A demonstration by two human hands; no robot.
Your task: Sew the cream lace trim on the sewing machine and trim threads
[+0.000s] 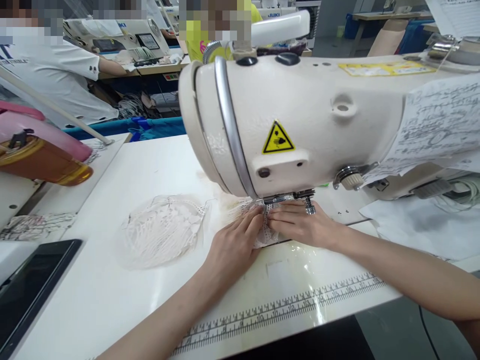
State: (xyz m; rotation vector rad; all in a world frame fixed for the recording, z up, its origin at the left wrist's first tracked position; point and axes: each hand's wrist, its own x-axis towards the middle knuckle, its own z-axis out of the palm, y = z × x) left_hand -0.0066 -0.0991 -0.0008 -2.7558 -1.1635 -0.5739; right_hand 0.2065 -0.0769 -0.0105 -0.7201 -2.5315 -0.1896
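A piece of pale lace fabric (267, 236) lies under the needle area of the white sewing machine (300, 120). My left hand (237, 237) is closed on its left side, with the fingers bent and pressed together. From the right, my right hand (300, 222) grips the same lace, its fingertips close to those of my left hand. The machine head hides the needle and part of the fabric. To the left, a second sheer lace piece (163, 232), roughly round, rests flat on the white table (123, 310) apart from both hands.
A printed ruler scale (277, 315) runs along the front edge. At left are a dark-screened device (33, 290), an amber cup (45, 160) and a pink bottle (41, 127). White cloth (408, 225) lies at right. A person in white (48, 75) works at another machine behind.
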